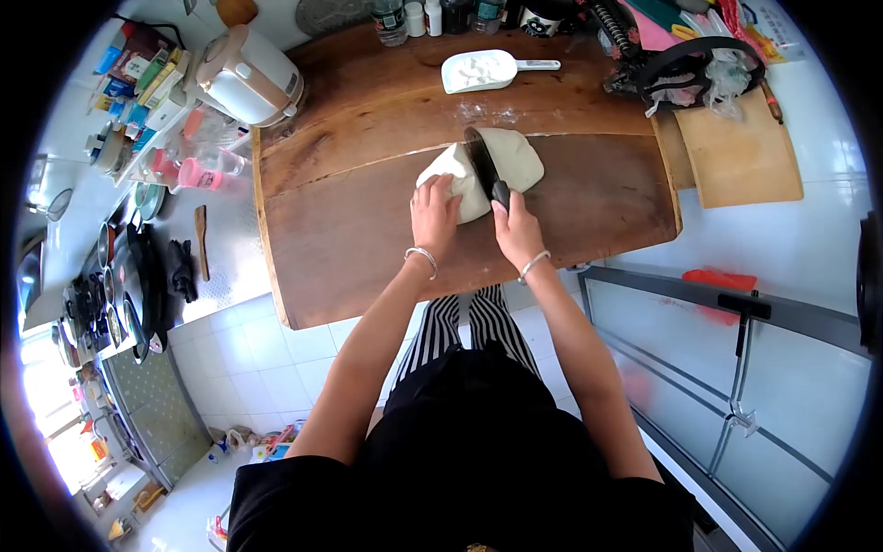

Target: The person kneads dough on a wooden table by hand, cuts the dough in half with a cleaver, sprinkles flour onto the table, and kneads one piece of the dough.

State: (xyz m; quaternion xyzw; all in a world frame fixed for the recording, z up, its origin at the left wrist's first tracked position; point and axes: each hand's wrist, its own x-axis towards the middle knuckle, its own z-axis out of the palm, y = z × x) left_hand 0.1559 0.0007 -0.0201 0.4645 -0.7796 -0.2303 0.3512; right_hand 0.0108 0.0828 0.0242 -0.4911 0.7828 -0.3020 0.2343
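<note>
A large block of white dough (512, 158) lies on the wooden board, with a dark-bladed knife (481, 161) standing in a split between its two parts. My right hand (520, 230) is closed around the knife's black handle. On top of the left part of the dough (472, 198) rests my left hand (435, 210), its fingers slightly spread over the surface and not wrapped around it. The blade's lower edge is hidden in the dough, so how deep it reaches cannot be seen.
A white scoop (480, 72) of flour lies behind the dough on the wooden board (349, 230). An electric kettle (250, 78) stands at the back left. Bottles (390, 23) line the back edge. A smaller cutting board (743, 156) sits at right, near a glass-panelled frame (662, 308).
</note>
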